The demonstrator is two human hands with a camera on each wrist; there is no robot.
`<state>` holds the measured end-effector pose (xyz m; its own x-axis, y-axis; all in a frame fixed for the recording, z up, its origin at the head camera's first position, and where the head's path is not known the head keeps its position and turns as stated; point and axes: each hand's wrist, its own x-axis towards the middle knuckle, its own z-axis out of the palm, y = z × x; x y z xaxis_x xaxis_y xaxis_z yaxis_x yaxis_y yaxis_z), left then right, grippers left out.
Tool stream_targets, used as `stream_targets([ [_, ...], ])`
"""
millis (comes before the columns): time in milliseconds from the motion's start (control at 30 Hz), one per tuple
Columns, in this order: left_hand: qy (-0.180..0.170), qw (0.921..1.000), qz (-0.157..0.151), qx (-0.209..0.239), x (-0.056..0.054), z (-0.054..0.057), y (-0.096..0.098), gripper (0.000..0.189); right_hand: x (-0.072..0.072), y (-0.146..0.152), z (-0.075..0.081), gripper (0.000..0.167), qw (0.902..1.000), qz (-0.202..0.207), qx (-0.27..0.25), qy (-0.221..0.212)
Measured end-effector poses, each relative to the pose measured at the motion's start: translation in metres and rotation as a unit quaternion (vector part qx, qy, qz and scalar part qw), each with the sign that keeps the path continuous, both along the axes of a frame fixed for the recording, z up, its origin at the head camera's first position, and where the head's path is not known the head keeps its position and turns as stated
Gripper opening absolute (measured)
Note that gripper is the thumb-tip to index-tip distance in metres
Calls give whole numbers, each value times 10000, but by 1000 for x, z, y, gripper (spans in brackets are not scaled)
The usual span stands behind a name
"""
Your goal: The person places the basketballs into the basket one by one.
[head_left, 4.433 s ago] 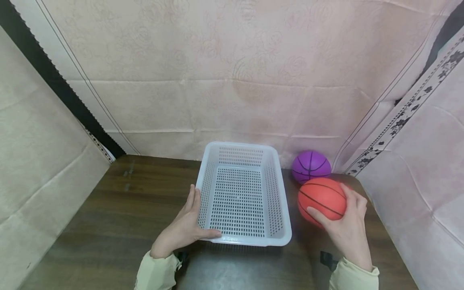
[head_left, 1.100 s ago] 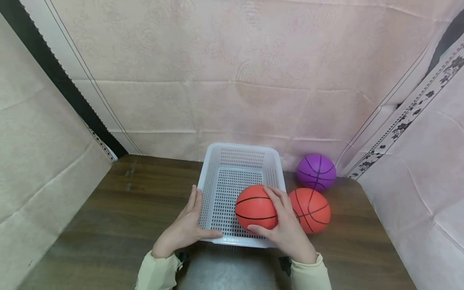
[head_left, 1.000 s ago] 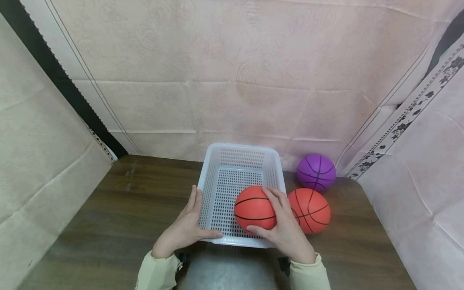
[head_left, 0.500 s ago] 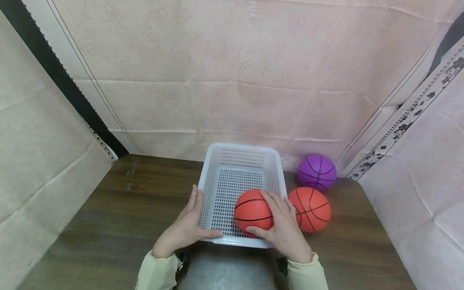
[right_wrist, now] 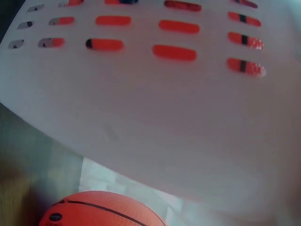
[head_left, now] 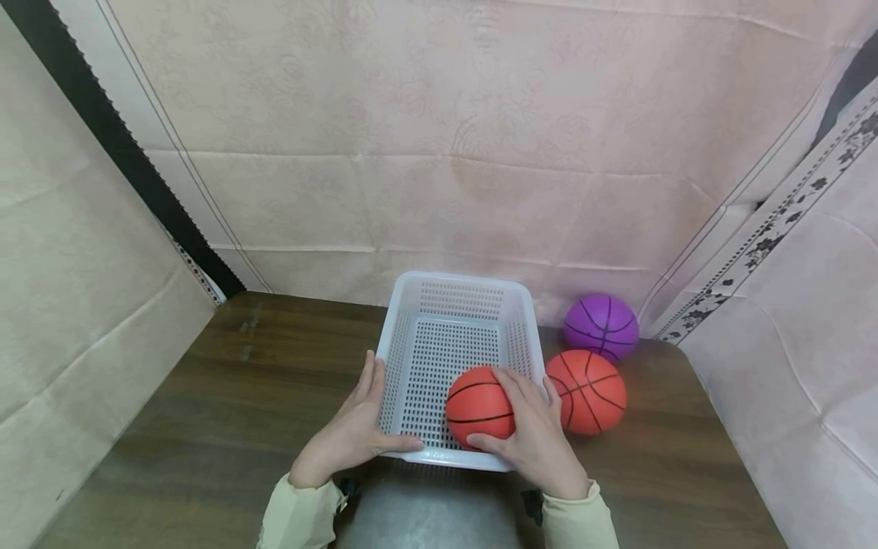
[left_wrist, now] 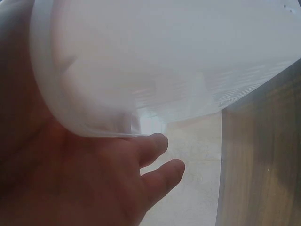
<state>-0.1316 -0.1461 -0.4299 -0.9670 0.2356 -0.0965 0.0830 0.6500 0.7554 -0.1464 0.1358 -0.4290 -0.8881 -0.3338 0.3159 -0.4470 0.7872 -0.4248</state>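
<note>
In the head view, a white slotted plastic basket (head_left: pixel 449 366) stands on the table. My left hand (head_left: pixel 350 427) rests against its near left corner, thumb along the front rim and straight fingers along the left side. The left wrist view shows two fingertips (left_wrist: pixel 162 141) just past the rim. My right hand (head_left: pixel 538 431) grips a small orange-red basketball (head_left: pixel 478 404) inside the basket, near its front right corner. Red shows through the slots in the right wrist view. A second orange-red basketball (head_left: pixel 591 396) lies outside, against or very near the right wall.
A purple basketball (head_left: pixel 601 324) sits behind the second red one, near the back cloth (head_left: pixel 439 152). The brown wood-grain table (head_left: pixel 206 412) stretches left of the basket. Pale cloth hangs at both sides.
From right of the basket, my right hand has brought a red basketball over the wall and lowered it inside. The other red ball is now uncovered beside the basket. My left hand stays put.
</note>
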Motion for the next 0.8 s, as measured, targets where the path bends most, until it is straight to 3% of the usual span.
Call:
stream_targets([
  [667,-36,10000,44,2,0,0,0,140,2,-2,-1,100,9996,-118,139,-207],
  [800,-30,10000,21,28,0,0,0,140,2,2,4,93,9998,-72,-146,-97],
])
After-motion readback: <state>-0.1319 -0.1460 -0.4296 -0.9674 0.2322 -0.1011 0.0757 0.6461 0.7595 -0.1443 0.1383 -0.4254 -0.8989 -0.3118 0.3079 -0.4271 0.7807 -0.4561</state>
